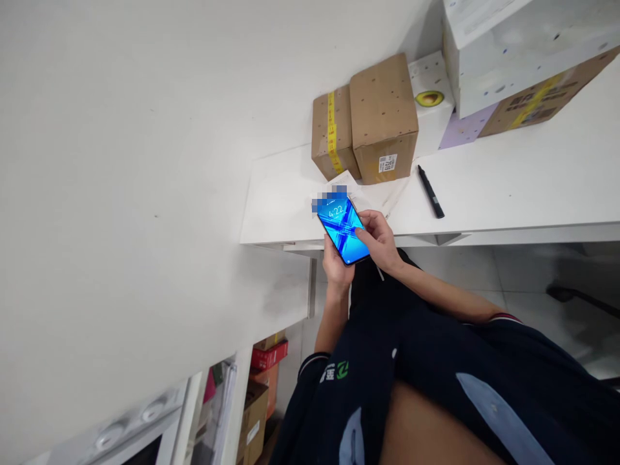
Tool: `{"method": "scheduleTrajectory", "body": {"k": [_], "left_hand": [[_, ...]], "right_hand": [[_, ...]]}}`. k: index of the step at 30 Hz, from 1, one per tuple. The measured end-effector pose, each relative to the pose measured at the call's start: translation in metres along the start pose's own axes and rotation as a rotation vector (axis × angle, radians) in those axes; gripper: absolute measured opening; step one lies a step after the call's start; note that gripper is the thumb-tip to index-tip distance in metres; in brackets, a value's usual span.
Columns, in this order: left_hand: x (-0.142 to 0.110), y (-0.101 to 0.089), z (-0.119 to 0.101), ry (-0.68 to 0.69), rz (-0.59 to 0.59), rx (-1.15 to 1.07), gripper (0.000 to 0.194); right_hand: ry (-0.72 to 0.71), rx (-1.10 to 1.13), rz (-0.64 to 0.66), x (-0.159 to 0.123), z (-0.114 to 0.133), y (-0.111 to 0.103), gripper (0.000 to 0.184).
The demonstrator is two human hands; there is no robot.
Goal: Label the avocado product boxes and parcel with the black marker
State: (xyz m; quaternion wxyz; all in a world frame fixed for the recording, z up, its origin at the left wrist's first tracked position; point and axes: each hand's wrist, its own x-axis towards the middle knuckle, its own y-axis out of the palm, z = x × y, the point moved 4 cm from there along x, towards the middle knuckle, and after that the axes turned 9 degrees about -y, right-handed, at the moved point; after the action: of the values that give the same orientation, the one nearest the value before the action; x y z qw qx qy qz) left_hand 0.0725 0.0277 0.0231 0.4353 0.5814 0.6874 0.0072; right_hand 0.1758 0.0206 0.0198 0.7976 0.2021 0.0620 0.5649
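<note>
A smartphone [340, 234] with a lit blue screen reading 4:22 is held at the front edge of a white desk [281, 194]. Its top edge is blurred out by pixel blocks. My left hand [338, 266] is closed around the phone's lower left side, most of its fingers hidden underneath. From the right, my right hand [382, 242] grips the other edge, its thumb lying over the screen. Beyond the phone a sheet of white paper [349, 184] lies on the desk. To the right is a black marker [431, 192].
Two cardboard boxes [384, 119] stand against the wall, beside a white box with an avocado picture [433, 97]. A large white box [527, 55] rests on another carton at the right. Shelves with boxes [252, 413] are at lower left, and a chair leg [581, 298] at right.
</note>
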Motion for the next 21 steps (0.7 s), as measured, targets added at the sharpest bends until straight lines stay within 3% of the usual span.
{"method": "scheduleTrajectory", "body": {"k": [21], "left_hand": [[0.0039,-0.0042,0.0002,0.032,0.020,0.016,0.047]], "right_hand": [[-0.035,-0.042,0.057,0.0025,0.0001,0.0022,0.042]]}}
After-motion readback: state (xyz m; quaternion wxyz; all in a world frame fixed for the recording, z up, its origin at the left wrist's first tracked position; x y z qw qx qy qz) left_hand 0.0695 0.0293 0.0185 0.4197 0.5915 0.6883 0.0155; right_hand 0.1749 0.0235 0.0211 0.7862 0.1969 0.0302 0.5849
